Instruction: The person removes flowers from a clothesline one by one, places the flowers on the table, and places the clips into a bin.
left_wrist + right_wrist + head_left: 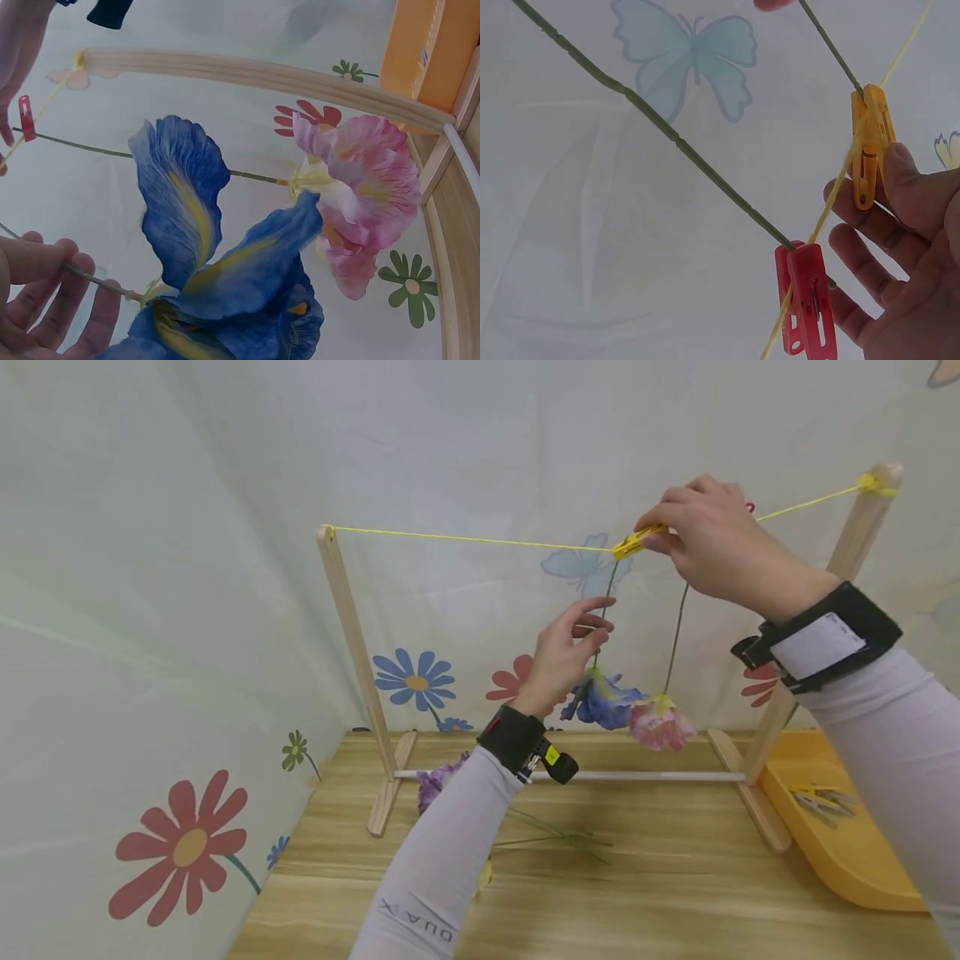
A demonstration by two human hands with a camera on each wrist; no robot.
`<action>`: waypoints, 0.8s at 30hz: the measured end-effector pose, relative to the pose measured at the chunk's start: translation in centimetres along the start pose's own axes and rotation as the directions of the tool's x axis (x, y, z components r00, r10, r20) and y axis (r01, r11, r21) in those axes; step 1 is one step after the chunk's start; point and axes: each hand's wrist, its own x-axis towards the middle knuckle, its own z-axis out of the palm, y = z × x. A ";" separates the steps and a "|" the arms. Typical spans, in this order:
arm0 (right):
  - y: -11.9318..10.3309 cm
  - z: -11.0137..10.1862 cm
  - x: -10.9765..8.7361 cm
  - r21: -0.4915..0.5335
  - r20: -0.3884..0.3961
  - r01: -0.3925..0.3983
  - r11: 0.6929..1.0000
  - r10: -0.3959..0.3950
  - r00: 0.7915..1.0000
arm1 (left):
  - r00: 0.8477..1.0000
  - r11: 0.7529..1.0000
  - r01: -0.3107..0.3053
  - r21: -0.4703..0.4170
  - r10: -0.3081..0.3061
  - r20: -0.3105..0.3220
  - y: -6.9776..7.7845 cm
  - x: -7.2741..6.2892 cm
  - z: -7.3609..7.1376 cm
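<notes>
My right hand (708, 531) pinches a yellow clothespin (636, 540) at the yellow string (472, 537). The stem of a blue artificial flower (603, 700) runs up to this clothespin's jaws, its bloom hanging downward. Lower down, my left hand (56, 300) holds that green stem between thumb and fingers, just above the petals. Beside it hangs a pink artificial flower (367, 180), its stem clipped to the string by a red clothespin (806, 300). In the right wrist view, the red clothespin lies close to the right hand's lower fingers.
Wooden posts (352, 643) carry the string, joined below by a white rod (637, 776). A purple flower (435, 785) and loose green stems (555, 835) lie on the wooden table (637, 902), partly behind the left forearm. An orange tray (862, 860) at right contains several clothespins (823, 802).
</notes>
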 end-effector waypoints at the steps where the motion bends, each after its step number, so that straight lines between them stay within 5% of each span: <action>1: -0.1 0.0 0.0 0.004 -0.011 -0.003 1.000 0.003 1.000 | 1.000 1.000 -0.002 -0.014 0.002 0.000 0.0 0.0 0.0; 9: -0.3 0.2 0.0 0.081 -0.167 -0.039 0.996 0.053 0.984 | 1.000 0.999 -0.017 -0.031 0.016 -0.020 -0.1 -0.1 -0.3; 16: 0.0 0.4 -1.7 0.167 -0.423 0.000 0.986 0.072 0.904 | 0.998 0.999 -0.048 0.021 0.049 -0.039 -0.3 -1.3 -1.5; 24: 0.6 2.2 -4.9 0.190 -0.488 -0.022 0.981 0.114 0.865 | 0.998 0.999 -0.044 0.031 0.045 -0.038 -1.7 -4.1 -2.7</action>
